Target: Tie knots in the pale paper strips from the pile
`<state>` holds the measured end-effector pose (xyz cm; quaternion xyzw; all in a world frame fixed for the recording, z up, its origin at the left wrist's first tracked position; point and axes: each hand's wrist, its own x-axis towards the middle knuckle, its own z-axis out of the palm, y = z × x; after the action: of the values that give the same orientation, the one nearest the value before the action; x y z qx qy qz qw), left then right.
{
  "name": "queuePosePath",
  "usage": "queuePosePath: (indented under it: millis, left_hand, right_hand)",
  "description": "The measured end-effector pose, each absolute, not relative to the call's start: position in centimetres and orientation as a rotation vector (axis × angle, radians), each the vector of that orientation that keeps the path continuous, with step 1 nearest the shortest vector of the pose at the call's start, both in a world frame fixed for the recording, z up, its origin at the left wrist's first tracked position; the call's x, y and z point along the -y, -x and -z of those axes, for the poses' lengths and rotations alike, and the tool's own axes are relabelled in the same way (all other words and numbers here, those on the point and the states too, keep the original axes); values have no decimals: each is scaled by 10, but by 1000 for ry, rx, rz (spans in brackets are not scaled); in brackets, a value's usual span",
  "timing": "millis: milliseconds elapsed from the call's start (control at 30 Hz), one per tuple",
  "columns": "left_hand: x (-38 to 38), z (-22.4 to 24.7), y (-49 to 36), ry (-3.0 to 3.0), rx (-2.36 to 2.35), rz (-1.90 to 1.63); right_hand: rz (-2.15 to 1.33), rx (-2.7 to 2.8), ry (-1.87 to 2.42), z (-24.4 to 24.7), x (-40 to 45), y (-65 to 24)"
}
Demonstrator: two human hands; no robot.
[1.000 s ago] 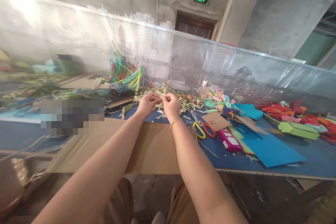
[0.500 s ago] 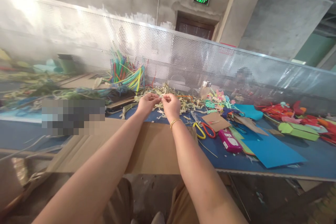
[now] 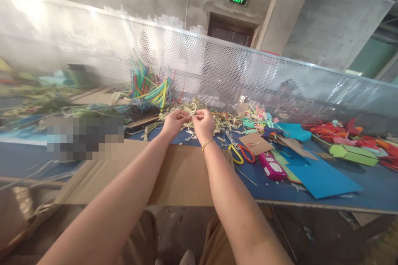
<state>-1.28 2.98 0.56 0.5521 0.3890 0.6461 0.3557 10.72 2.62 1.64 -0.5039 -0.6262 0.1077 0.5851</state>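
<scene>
My left hand (image 3: 175, 123) and my right hand (image 3: 203, 124) meet fingertip to fingertip above the table's middle. Both are closed in a pinch. Between the fingertips is a tiny pale bit, too small to name. Behind and under the hands lies a heap of pale green, crumpled strips (image 3: 228, 123). A thin orange stick or wire shows just past my right hand. Below my forearms, a sheet of brown cardboard (image 3: 183, 174) covers the front of the table.
Right of my hands lie scissors with yellow and red handles (image 3: 247, 154), a magenta pack (image 3: 272, 166) and blue sheets (image 3: 323, 176). Colourful pipe cleaners (image 3: 149, 87) stand at the back left. A glass jar (image 3: 243, 106) stands before the perforated metal screen (image 3: 186, 58).
My hands stay almost in place, with the right fingers shifting slightly. The orange stick or wire behind my right hand shows a little differently.
</scene>
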Motion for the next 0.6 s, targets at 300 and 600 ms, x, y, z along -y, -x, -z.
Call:
queuePosePath:
  millis: [300,600]
  left_hand:
    - [-36,-3,16,-1496,-996,-1661]
    - [-32,-8,18,-1445,-955,-1698]
  right_hand:
    - [-324,1434,1129,-17,-25,-109]
    - [-353,1536,936,-19,-26,-110]
